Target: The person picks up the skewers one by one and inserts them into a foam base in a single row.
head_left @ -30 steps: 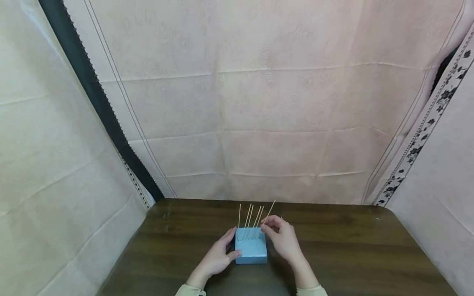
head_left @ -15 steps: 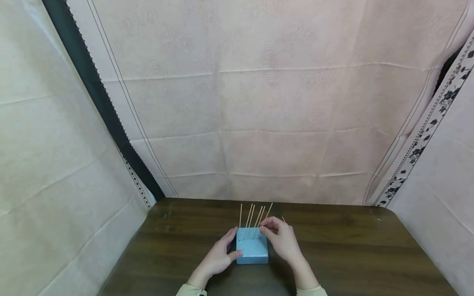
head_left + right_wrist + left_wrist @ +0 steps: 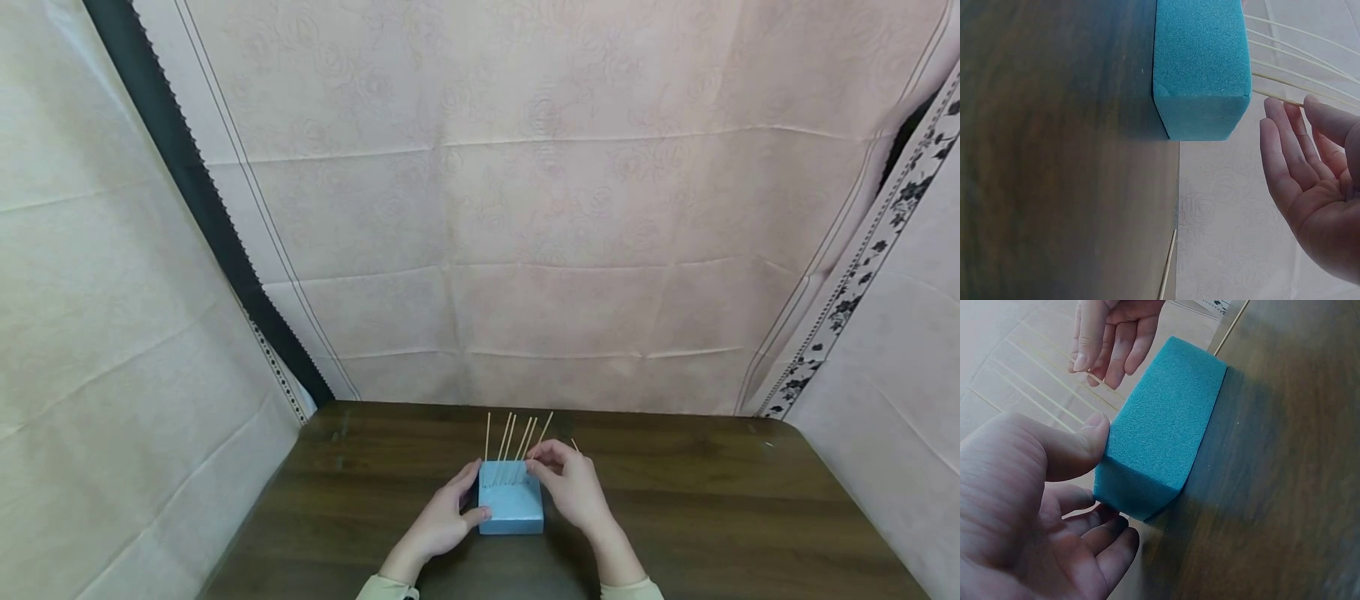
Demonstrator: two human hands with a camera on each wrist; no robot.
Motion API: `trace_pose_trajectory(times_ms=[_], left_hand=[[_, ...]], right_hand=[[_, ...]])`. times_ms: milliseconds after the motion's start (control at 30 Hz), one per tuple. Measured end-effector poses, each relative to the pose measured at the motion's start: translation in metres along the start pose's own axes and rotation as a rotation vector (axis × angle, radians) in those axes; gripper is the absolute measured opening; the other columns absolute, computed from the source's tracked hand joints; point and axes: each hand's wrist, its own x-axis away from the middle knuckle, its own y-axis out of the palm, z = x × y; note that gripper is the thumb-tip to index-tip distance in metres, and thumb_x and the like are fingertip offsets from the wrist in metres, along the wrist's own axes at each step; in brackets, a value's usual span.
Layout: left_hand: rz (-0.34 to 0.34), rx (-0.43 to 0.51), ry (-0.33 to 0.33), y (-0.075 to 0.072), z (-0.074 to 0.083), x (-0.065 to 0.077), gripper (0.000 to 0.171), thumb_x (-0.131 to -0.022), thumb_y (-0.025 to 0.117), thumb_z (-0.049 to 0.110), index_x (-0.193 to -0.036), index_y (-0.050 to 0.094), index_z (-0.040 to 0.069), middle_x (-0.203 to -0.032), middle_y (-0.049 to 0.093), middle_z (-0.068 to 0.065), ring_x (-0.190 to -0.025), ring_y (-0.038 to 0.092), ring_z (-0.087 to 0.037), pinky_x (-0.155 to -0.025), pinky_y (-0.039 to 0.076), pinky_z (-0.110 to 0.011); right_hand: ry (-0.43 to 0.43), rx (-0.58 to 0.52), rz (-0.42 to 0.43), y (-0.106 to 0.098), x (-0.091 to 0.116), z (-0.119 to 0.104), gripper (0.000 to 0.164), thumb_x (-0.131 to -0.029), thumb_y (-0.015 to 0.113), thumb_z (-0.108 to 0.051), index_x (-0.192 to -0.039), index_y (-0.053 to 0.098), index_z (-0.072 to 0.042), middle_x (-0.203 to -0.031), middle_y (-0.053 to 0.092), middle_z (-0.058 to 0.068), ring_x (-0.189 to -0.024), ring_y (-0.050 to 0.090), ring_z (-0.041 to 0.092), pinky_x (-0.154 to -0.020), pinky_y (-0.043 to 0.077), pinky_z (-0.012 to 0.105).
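A light-blue foam block (image 3: 512, 506) sits on the brown table, with several thin wooden skewers (image 3: 512, 433) rising from its top in a row. Gripping the block's left side is my left hand (image 3: 441, 521), its thumb on the upper edge and fingers along the side, as the left wrist view shows. My right hand (image 3: 576, 490) pinches the rightmost skewer (image 3: 1280, 97) between thumb and fingertips, low down near the top of the block. That skewer leans to the right in the head view, and its lower end meets the foam in the right wrist view.
Another skewer (image 3: 1168, 265) lies on the table beyond the right hand, mostly hidden in the head view. Pale patterned cloth (image 3: 540, 250) hangs behind the table's far edge, and more cloth (image 3: 135, 375) closes off the sides.
Over the past second the right hand and its skewer shift slightly left and the skewer's top drops a little. In the last half second hardly anything moves. The left hand keeps its grip.
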Motion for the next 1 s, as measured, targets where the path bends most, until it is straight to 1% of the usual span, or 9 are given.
trace_pose_trajectory(times_ms=[133, 300, 433, 533, 600, 767, 1000], left_hand=[[0.001, -0.003, 0.012, -0.0003, 0.0, 0.0006, 0.082, -0.103, 0.074, 0.03, -0.167, 0.032, 0.001, -0.172, 0.028, -0.023, -0.157, 0.031, -0.044, -0.123, 0.03, -0.064], [0.003, -0.006, 0.007, -0.0008, 0.0007, 0.0008, 0.082, -0.103, 0.074, 0.031, -0.167, 0.032, 0.003, -0.173, 0.029, -0.023, -0.157, 0.031, -0.043, -0.123, 0.03, -0.063], [-0.006, 0.026, 0.017, -0.0019, 0.0025, 0.0022, 0.082, -0.103, 0.074, 0.029, -0.167, 0.031, 0.001, -0.172, 0.027, -0.026, -0.157, 0.03, -0.045, -0.124, 0.029, -0.065], [-0.013, 0.043, 0.022, -0.0022, 0.0033, 0.0031, 0.083, -0.103, 0.074, 0.028, -0.166, 0.03, -0.002, -0.172, 0.026, -0.027, -0.157, 0.029, -0.046, -0.124, 0.028, -0.066], [-0.013, 0.038, 0.022, -0.0023, 0.0035, 0.0035, 0.083, -0.103, 0.074, 0.028, -0.166, 0.03, -0.002, -0.172, 0.026, -0.027, -0.157, 0.03, -0.045, -0.124, 0.028, -0.066], [-0.011, 0.038, 0.022, -0.0026, 0.0032, 0.004, 0.082, -0.103, 0.074, 0.029, -0.167, 0.031, 0.0, -0.172, 0.026, -0.027, -0.157, 0.03, -0.045, -0.124, 0.028, -0.066], [-0.011, 0.032, 0.018, -0.0026, 0.0032, 0.0035, 0.082, -0.103, 0.074, 0.03, -0.167, 0.031, 0.001, -0.172, 0.027, -0.026, -0.157, 0.029, -0.045, -0.124, 0.027, -0.067]], right_hand=[[0.002, 0.0, -0.004, 0.0003, 0.0001, 0.0009, 0.008, -0.1, 0.078, -0.012, -0.106, 0.076, -0.009, -0.094, 0.076, -0.004, -0.086, 0.071, 0.014, -0.081, 0.062, 0.031], [0.001, -0.011, -0.018, 0.0002, -0.0003, 0.0014, 0.006, -0.1, 0.078, -0.013, -0.104, 0.075, -0.011, -0.094, 0.075, -0.003, -0.085, 0.07, 0.014, -0.079, 0.061, 0.028], [0.002, 0.003, -0.02, 0.0013, -0.0013, 0.0027, 0.004, -0.1, 0.078, -0.012, -0.102, 0.075, -0.013, -0.093, 0.075, -0.004, -0.085, 0.07, 0.013, -0.079, 0.06, 0.028], [0.003, 0.01, -0.025, 0.0022, -0.0014, 0.0034, 0.004, -0.1, 0.077, -0.012, -0.102, 0.075, -0.013, -0.093, 0.075, -0.005, -0.085, 0.069, 0.014, -0.079, 0.059, 0.029], [0.0, 0.006, -0.028, 0.0024, -0.001, 0.0038, 0.004, -0.1, 0.077, -0.012, -0.103, 0.075, -0.011, -0.094, 0.075, -0.004, -0.085, 0.07, 0.014, -0.078, 0.06, 0.029], [-0.005, -0.003, -0.036, 0.0023, 0.0001, 0.0031, 0.004, -0.101, 0.077, -0.012, -0.103, 0.074, -0.01, -0.095, 0.075, -0.001, -0.085, 0.071, 0.016, -0.077, 0.062, 0.029], [0.004, -0.035, -0.052, 0.0035, 0.0005, 0.0025, 0.004, -0.101, 0.076, -0.012, -0.102, 0.072, -0.01, -0.093, 0.074, 0.002, -0.082, 0.069, 0.018, -0.072, 0.06, 0.026]])
